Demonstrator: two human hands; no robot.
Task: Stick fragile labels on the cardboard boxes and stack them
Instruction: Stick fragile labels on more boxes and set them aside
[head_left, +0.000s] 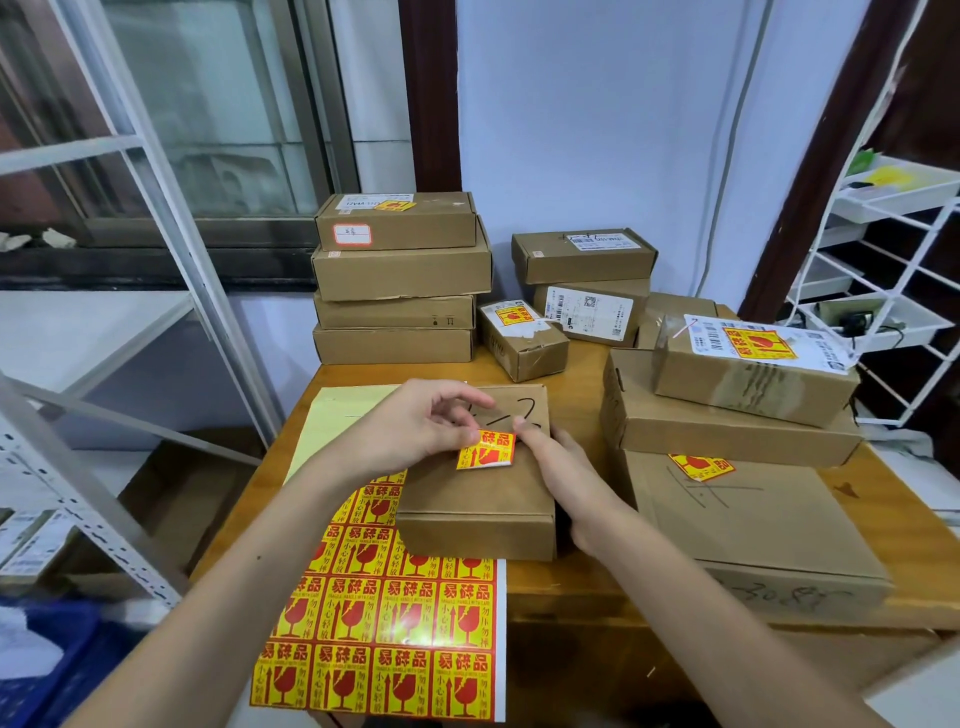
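1. A yellow-and-red fragile label (485, 450) lies on the top of a closed cardboard box (475, 486) in the middle of the wooden worktop (566, 587); its lower edge looks slightly lifted.
2. The left hand (421, 423) pinches the label's left edge, so that grip is grasping the label. The right hand (563, 480) rests along the box's right side, forefinger pressing the label's upper right corner; it grasps nothing that can be seen.
3. The box sits partly on a sheet of fragile labels (395, 623), which hides the sheet's upper right part. A pale yellow backing sheet (332, 421) lies beyond it.
4. All boxes are shut, so their contents cannot be seen.
5. To the right stands a stack (748, 467): a large flat box bearing a label, a flat box on it, and a labelled parcel on top.
6. At the back left is a stack of four flat boxes (397, 280), the top one labelled. Beside it stands a small labelled box (522, 338), with more boxes (584, 283) behind.
7. Handwriting on several boxes is illegible.
8. Around stand a window (208, 104), a pale wall (597, 114), metal shelving (104, 322) and a white wire rack (883, 260).
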